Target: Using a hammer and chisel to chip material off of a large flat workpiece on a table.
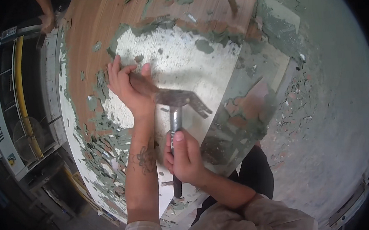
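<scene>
My right hand [185, 157] is wrapped round the dark handle of a claw hammer [174, 98], thumb lying along the shaft. Its metal head points left, and the forked claw slants down to the right. My left hand [126, 85] has its fingers stretched out and apart, with the thumb raised; nothing distinct shows in it. The hammer's striking end overlaps the heel of this hand in the picture; whether they touch I cannot tell. Beneath both hands is a white, pitted panel [176, 51] with ragged green-grey patches round it.
Brown grooved board [96, 18] covers the far left of the surface. Green flakes [101, 153] litter the left edge, and more crumbs [296, 94] are scattered at right. A white-framed machine [5, 119] stands at left. Another person's hand [47, 23] is at the top left.
</scene>
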Tool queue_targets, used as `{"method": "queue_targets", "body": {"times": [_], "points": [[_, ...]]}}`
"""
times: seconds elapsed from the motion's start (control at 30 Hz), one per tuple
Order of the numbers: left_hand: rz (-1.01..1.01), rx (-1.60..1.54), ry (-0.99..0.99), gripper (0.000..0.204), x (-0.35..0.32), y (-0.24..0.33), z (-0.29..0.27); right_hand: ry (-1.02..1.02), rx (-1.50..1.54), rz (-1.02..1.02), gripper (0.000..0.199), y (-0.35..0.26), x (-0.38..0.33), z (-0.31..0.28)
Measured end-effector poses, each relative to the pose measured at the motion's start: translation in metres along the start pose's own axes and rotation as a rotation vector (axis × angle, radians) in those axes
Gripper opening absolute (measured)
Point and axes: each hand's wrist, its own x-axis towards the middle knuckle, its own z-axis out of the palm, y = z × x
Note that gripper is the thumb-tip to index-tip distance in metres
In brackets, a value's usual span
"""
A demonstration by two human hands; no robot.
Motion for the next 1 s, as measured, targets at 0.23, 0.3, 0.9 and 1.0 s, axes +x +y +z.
{"method": "queue_targets", "body": {"times": [0.23,0.3,0.9,1.0], "points": [[-0.014,-0.075,0.084,0.044,-0.001,-0.017,-0.002,0.044,-0.040,-0.025,0.043,0.010,0.000,0.003],[-0.006,-0.084,0.057,0.050,-0.005,-0.012,0.001,0.105,0.061,-0.173,0.043,0.025,-0.007,-0.001],[-0.074,-0.038,0.089,0.039,0.003,-0.004,0.000,0.037,0.061,0.089,0.046,0.027,0.012,0.010],[-0.090,-0.089,0.076,0.034,0.000,-0.005,0.001,0.139,0.187,-0.118,0.044,0.033,0.008,0.007]]}}
